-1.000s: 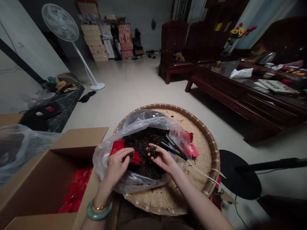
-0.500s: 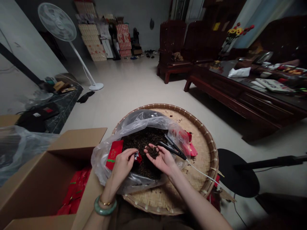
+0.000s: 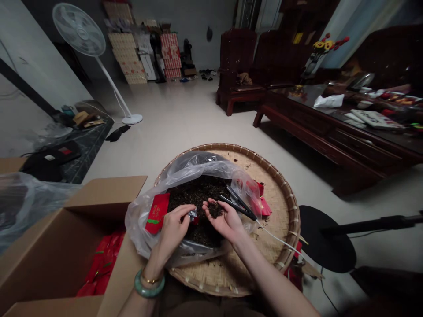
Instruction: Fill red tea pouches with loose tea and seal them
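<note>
My left hand (image 3: 176,224), a green bangle on its wrist, pinches a small red foil packet (image 3: 193,215) whose silvery mouth faces my other hand. Palm up and fingers curled, my right hand (image 3: 226,222) cups a heap of dark tea leaves (image 3: 215,210) close to that mouth. Both hands are over a clear plastic bag (image 3: 142,220) spread wide around loose tea (image 3: 194,189). A flat red packet (image 3: 157,213) with a green stripe lies on the bag's left side. Right of my right hand rests a black hair straightener (image 3: 239,204) with a white cord, its arms apart.
The bag sits on a round woven bamboo tray (image 3: 274,198). At left stands an open cardboard box (image 3: 42,255) with red packets (image 3: 102,264) inside. More red packets (image 3: 262,202) lie on the tray's right. A black round stand base (image 3: 325,240) is beside the tray.
My left hand has shifted slightly right with the packet. My right hand has also moved a little right, its fingers more curled around the tea leaves.
</note>
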